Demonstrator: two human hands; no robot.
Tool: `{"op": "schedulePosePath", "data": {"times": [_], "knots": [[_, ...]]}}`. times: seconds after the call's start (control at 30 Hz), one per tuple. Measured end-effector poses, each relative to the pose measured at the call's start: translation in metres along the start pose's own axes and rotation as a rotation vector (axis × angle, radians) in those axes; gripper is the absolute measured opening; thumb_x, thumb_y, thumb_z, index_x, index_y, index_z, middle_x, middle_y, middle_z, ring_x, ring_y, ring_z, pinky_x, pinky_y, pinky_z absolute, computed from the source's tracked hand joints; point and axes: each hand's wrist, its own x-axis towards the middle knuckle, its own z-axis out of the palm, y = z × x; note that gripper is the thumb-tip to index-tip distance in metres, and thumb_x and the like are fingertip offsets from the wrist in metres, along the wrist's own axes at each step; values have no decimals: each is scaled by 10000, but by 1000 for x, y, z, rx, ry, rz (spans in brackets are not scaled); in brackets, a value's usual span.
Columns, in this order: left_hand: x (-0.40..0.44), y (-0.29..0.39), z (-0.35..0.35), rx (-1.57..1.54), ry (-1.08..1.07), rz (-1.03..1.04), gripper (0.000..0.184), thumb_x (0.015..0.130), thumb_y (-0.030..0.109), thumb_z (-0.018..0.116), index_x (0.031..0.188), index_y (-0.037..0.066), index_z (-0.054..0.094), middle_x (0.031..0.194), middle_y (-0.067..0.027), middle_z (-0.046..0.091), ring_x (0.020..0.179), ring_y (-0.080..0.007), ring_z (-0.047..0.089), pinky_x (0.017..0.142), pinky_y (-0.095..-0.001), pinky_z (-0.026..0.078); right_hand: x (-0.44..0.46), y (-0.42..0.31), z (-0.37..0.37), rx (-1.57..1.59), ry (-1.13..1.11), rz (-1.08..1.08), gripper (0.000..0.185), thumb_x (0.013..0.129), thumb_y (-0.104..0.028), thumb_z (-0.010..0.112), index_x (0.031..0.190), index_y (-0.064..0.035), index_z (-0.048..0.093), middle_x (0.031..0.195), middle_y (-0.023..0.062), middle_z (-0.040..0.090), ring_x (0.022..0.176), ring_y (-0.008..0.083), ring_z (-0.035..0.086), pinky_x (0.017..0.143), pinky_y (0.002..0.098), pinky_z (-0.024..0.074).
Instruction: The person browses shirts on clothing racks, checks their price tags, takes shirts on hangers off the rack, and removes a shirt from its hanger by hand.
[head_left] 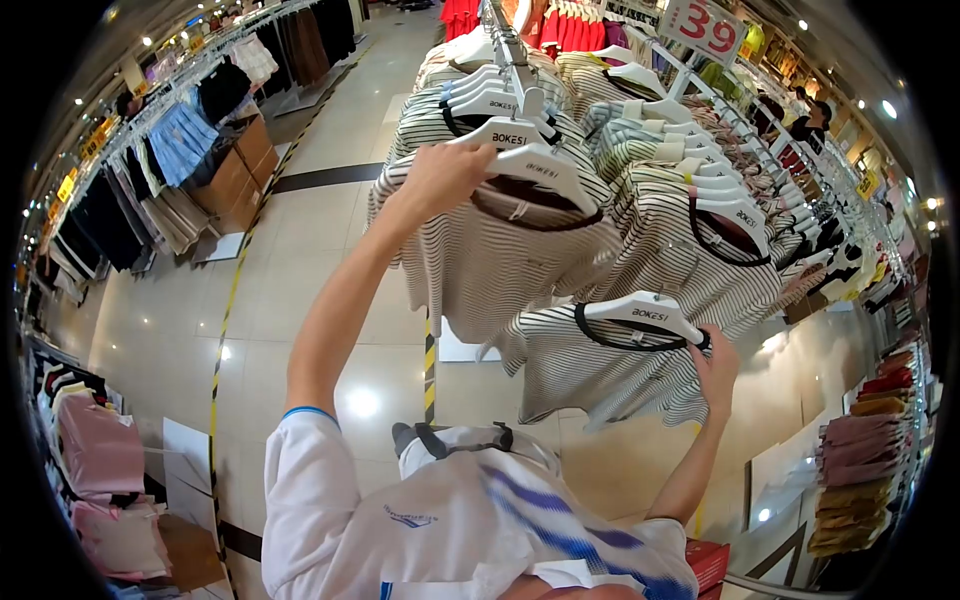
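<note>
My left hand [455, 178] is closed around the shoulder end of a white hanger at the front of the rack. From that hanger hangs a beige striped shirt [500, 260] with a dark neckline. My right hand [715, 370] grips the end of another white hanger [645, 312] marked BOKESI. It carries a black-and-white striped shirt [610, 370] with a black collar, held off the rack, low and in front of my body. My right fingers also press on the shirt's shoulder. Behind, several striped shirts [690, 250] hang in two rows.
A central metal rail [515, 65] holds the hanging shirts, with a red "39" sign [703, 28] above. Clothes racks [150, 160] and cardboard boxes [240, 175] stand along the left. Folded clothes [860, 460] sit on the right. Yellow-black tape [225, 330] runs along the tiled floor.
</note>
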Motion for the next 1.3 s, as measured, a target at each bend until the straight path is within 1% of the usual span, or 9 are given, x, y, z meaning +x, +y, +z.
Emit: {"op": "schedulePosePath", "data": {"times": [0.2,0.27,0.4,0.47,0.53,0.7,0.73,1.0,1.3], "knots": [[-102,-37,-22,-97,21,-72,196,818,157,650,964,68,553,858,-133,620,795,-350,608,647,-446,459,-2,39,-16,-12,-60,87,316,763,-88,695,1059,-89,583,865,130,626,760,324,605,671,380,463],[-138,-55,-45,-131,12,-171,212,797,138,675,979,69,590,841,-142,632,747,-362,606,623,-435,456,10,39,-21,-173,-4,-11,313,781,-121,685,1074,-94,577,885,133,625,767,321,609,671,375,463],[-185,-75,-90,-118,125,-201,213,782,63,669,970,15,582,822,-175,625,742,-380,599,628,-407,468,53,20,-20,-157,-1,-56,295,801,-155,672,1073,-90,575,858,138,623,718,316,607,632,380,448],[-196,-70,-106,-128,75,-263,224,776,60,670,977,16,580,823,-177,625,740,-380,598,634,-408,469,80,5,-10,-112,19,-125,293,803,-158,672,1068,-85,573,813,141,617,684,315,600,607,382,437],[-207,-66,-109,-101,61,-280,224,775,60,670,974,19,578,819,-172,626,735,-378,598,629,-406,468,108,-8,3,-63,68,-293,268,824,-187,654,1066,-97,582,860,117,644,704,319,617,612,405,450],[-223,-43,-109,-13,11,-321,192,757,63,684,909,39,569,804,-134,633,686,-360,594,579,-409,447,182,-43,57,28,135,-430,260,860,-291,621,1048,-115,585,789,128,634,698,331,610,602,413,442],[-225,-41,-109,-11,10,-325,192,757,63,684,909,39,569,804,-134,633,686,-360,594,579,-409,447,188,-56,60,34,46,-356,269,854,-313,625,1037,-120,586,767,129,629,705,330,610,606,417,441],[-246,-24,-105,-109,26,-377,192,741,27,675,886,32,550,752,-155,602,632,-364,565,549,-403,425,223,-87,103,120,-22,-407,319,860,-390,605,1036,-125,592,806,124,653,754,337,618,621,430,441],[-237,-6,-92,-130,11,-339,242,709,13,674,920,34,557,806,-136,599,673,-355,564,574,-398,436,228,-83,123,138,16,-406,334,854,-384,628,1038,-109,588,793,121,666,734,325,637,599,433,465]]}}
